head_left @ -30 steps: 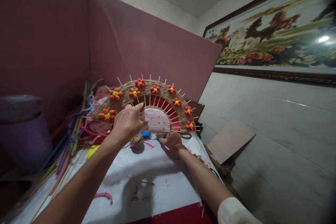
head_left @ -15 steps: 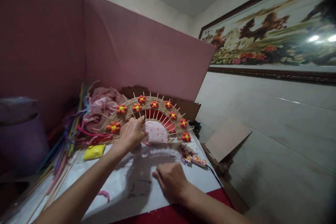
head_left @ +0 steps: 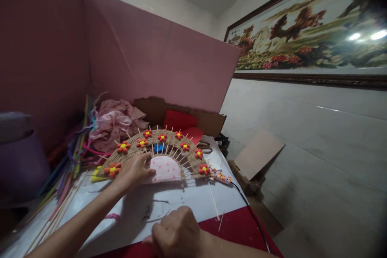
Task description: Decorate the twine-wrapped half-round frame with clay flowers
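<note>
A fan-shaped woven piece (head_left: 157,139) with thin sticks around its arch carries several red and orange flowers with yellow centres. Its inner half-circle is pink dotted cloth (head_left: 165,168). My left hand (head_left: 136,169) grips the piece at the left edge of that cloth, thumb and fingers closed around it. Nearer to me, my right hand (head_left: 178,229) is curled above the table's front part, apart from the piece; whether anything is inside it is hidden. A flower-patterned glue gun (head_left: 222,176) with a black cord lies beside the piece's right end.
Pipe cleaners and long sticks (head_left: 65,205) lie at the left, near a purple container (head_left: 24,157). Behind are crumpled pink cloth (head_left: 116,123), red sheets (head_left: 179,121), scissors (head_left: 206,147) and cardboard (head_left: 211,123). A pink panel (head_left: 160,56) stands at the back.
The woven piece has come lower and toward me with my left hand, uncovering the red sheets and scissors behind it. My right hand has moved nearer and to the left.
</note>
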The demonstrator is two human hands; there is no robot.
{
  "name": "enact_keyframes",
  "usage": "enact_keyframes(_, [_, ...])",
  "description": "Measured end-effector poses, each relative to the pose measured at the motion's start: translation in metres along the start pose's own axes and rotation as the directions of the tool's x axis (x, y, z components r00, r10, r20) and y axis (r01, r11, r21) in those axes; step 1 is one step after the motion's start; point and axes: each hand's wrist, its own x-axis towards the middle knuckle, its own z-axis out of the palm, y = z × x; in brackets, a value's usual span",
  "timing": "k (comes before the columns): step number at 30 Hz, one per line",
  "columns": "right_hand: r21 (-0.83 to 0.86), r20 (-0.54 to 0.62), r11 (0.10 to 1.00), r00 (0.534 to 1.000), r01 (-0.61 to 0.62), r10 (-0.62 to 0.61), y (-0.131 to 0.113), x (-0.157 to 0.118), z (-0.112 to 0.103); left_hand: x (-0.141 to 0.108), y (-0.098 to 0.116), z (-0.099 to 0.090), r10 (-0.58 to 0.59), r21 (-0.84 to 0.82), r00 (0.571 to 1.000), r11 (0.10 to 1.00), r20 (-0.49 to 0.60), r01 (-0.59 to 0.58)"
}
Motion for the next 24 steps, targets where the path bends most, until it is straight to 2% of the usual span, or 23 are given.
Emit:
enact_keyframes(2, [-0.025, 0.079, 0.991, 0.988, -0.129, 0.131, 0.015, -0.015, -0.011, 0.0, -0.004, 0.001, -0.025, -0.019, 0.999, 1.0, 0.023, 0.025])
enact_keyframes(3, [-0.044, 0.103, 0.973, 0.968, -0.226, 0.229, 0.025, -0.025, -0.018, 0.0, -0.006, 0.002, -0.044, -0.031, 0.998, 0.999, 0.039, 0.045])
enact_keyframes(5, [-0.103, 0.143, 0.903, 0.892, -0.418, 0.429, 0.047, -0.048, -0.031, 0.001, -0.01, 0.002, -0.065, -0.059, 0.996, 0.996, 0.063, 0.069])
enact_keyframes(7, [-0.186, 0.122, 0.811, 0.805, -0.555, 0.58, 0.066, -0.07, -0.043, 0.001, -0.014, 0.002, -0.069, -0.072, 0.995, 0.995, 0.069, 0.074])
enact_keyframes(9, [-0.238, 0.099, 0.746, 0.749, -0.622, 0.656, 0.081, -0.085, -0.054, -0.002, -0.019, -0.002, -0.067, -0.071, 0.996, 0.995, 0.06, 0.071])
enact_keyframes(11, [-0.243, 0.018, 0.679, 0.696, -0.693, 0.717, 0.094, -0.091, -0.063, -0.009, -0.022, -0.007, -0.053, -0.073, 0.997, 0.996, 0.058, 0.057])
enact_keyframes(15, [-0.165, -0.091, 0.501, 0.519, -0.85, 0.85, 0.137, -0.079, -0.073, -0.026, -0.022, -0.022, -0.056, -0.063, 0.998, 0.996, 0.042, 0.058])
enact_keyframes(16, [-0.115, -0.05, 0.508, 0.515, -0.854, 0.855, 0.153, -0.073, -0.073, -0.03, -0.021, -0.026, -0.069, -0.054, 0.997, 0.996, 0.029, 0.071])
enact_keyframes(17, [-0.091, -0.01, 0.532, 0.535, -0.842, 0.845, 0.168, -0.066, -0.07, -0.035, -0.02, -0.03, -0.081, -0.043, 0.997, 0.996, 0.018, 0.082])
enact_keyframes(20, [-0.045, 0.121, 0.631, 0.623, -0.774, 0.773, 0.202, -0.041, -0.052, -0.049, -0.019, -0.044, -0.082, -0.018, 0.997, 0.997, -0.009, 0.082])
enact_keyframes(22, [-0.016, 0.21, 0.715, 0.697, -0.699, 0.686, 0.21, -0.02, -0.035, -0.059, -0.023, -0.05, -0.074, -0.024, 0.997, 0.997, -0.032, 0.073])
enact_keyframes(24, [0.004, 0.273, 0.789, 0.76, -0.615, 0.59, 0.207, 0.002, -0.017, -0.069, -0.031, -0.052, -0.084, -0.042, 0.995, 0.996, -0.056, 0.082])
